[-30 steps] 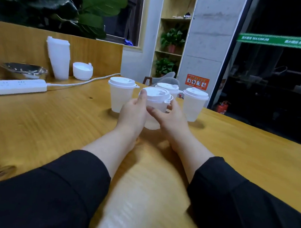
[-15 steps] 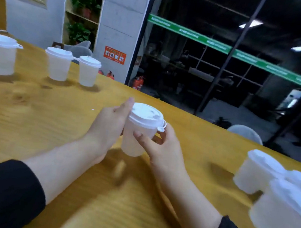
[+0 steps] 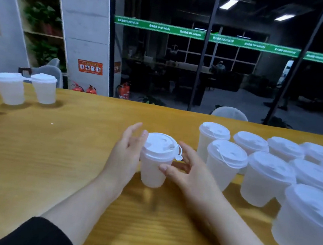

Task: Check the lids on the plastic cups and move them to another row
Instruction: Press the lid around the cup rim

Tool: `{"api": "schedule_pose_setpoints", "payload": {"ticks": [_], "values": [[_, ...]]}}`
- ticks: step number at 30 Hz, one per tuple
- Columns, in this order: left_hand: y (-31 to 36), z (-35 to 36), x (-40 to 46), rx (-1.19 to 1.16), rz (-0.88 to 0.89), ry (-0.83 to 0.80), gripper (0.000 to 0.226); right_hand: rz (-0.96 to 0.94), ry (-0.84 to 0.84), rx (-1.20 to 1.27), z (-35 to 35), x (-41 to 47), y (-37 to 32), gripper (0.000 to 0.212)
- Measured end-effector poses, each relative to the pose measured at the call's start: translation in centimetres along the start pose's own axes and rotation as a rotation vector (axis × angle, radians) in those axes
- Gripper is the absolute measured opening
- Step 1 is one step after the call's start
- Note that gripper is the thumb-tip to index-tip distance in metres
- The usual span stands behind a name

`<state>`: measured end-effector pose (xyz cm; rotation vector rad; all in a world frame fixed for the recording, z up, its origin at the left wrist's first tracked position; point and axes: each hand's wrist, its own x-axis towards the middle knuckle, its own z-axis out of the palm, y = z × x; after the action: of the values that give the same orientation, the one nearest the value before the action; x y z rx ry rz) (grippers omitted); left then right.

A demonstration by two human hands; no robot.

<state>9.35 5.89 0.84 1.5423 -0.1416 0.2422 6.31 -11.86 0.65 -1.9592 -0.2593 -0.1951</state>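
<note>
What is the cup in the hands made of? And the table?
The cup looks like thin frosted plastic: milky and slightly see-through, with an opaque white plastic lid. The table looks like varnished wood: yellow grain lines with a soft shine.

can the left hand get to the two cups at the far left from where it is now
Probably yes, once it lets go. The left hand rests against the cup in the middle, and only bare table lies between it and the two lidded cups at far left.
</note>
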Motion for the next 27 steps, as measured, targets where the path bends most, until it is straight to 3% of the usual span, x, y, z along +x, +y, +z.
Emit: {"api": "schedule_pose_setpoints", "payload": {"ticks": [2,5,8,15,22,27], "values": [[0.1,-0.4,-0.1,0.066,0.105,-0.017,0.039,-0.033,0.102,-0.081,-0.7,-0.6,-0.7,0.082],[-0.1,-0.7,-0.2,0.261,0.281,-0.091,0.054,-0.147,0.188,-0.198,-1.4,-1.5,-1.3,0.041],[-0.3,-0.5,-0.3,0.388,0.334,-0.186,0.049,-0.242,0.202,-0.248,-1.2,-1.6,-1.0,0.013],[-0.1,-1.1,0.2,0.323,0.194,-0.252,0.046,-0.253,0.278,-0.161,-2.1,-1.2,-2.0,0.016],[0.0,-1.4,0.2,0.248,0.164,-0.295,0.046,-0.388,0.232,-0.427,-1.8,-0.1,-2.6,0.009],[-0.1,-1.5,0.3,0.269,0.188,-0.300,0.047,-0.478,0.275,-0.587,-1.6,-1.0,-2.0,0.026]]}}
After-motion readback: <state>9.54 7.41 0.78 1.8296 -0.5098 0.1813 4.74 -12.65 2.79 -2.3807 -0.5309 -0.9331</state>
